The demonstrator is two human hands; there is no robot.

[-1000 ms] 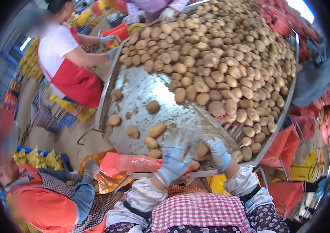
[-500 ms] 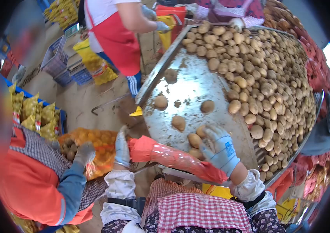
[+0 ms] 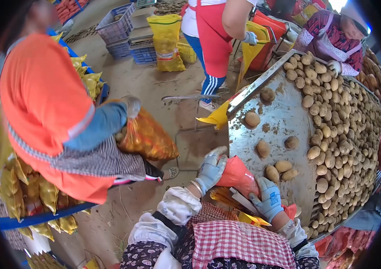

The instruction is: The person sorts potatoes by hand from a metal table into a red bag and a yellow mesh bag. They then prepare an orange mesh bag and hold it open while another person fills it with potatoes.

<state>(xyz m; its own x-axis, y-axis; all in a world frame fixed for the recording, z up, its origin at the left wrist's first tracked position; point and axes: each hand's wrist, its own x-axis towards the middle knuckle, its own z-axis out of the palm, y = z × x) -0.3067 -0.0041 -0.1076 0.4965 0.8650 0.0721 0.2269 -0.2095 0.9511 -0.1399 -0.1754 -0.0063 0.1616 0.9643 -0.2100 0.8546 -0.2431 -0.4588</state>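
Note:
My left hand (image 3: 211, 170), in a pale blue glove with dirty fingertips, is at the left end of a red plastic wrap (image 3: 238, 176) on the near edge of the metal table (image 3: 284, 101). Its fingers are stretched out. My right hand (image 3: 269, 199), gloved alike, lies over the wrap farther right, fingers on top and thumb at the near side. Just beyond it, several potatoes (image 3: 283, 166) sit close together on the table. Orange netting (image 3: 224, 197) and a yellow bag edge (image 3: 254, 219) show below the wrap, in front of my checked apron (image 3: 239, 242).
A large potato heap (image 3: 342, 134) covers the table's right side. At left, a person in orange (image 3: 47, 103) holds a filled orange net bag (image 3: 148, 136). Another in a red apron (image 3: 210, 40) stands beyond the table; a third leans at its far end. Crates (image 3: 115, 24) stand behind.
My view has swung left. My right hand has left the potatoes and come back onto the red wrap. The person in orange now stands straighter, with the net bag raised by its top.

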